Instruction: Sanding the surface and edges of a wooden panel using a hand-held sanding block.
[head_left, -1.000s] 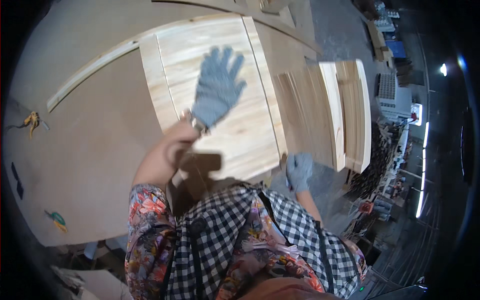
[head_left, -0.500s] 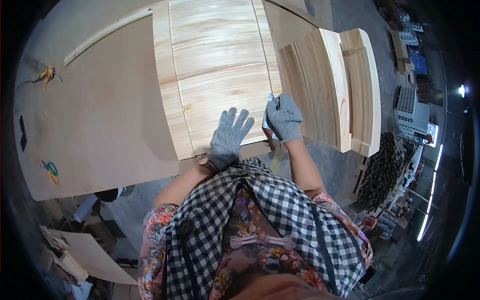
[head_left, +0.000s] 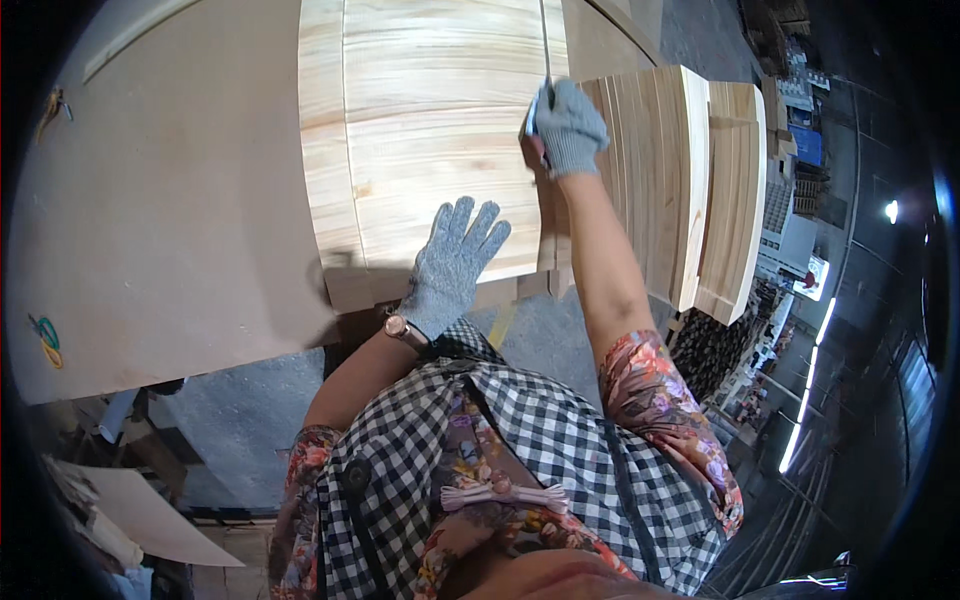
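Left hand (head_left: 446, 268), fingers spread over the wooden panel (head_left: 430, 140); right hand (head_left: 572, 128), fingers curled around a partly hidden object (head_left: 529, 126); stacked boards (head_left: 652, 150) just right of them.

Head-worn fisheye camera, looking steeply down at close range from the near side of the panel (head_left: 430, 140).

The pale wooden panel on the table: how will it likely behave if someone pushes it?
The panel is probably stiff: no sag shows. It seems unlikely to tip, lying flat on the table. Its broad size may make it rather heavy.
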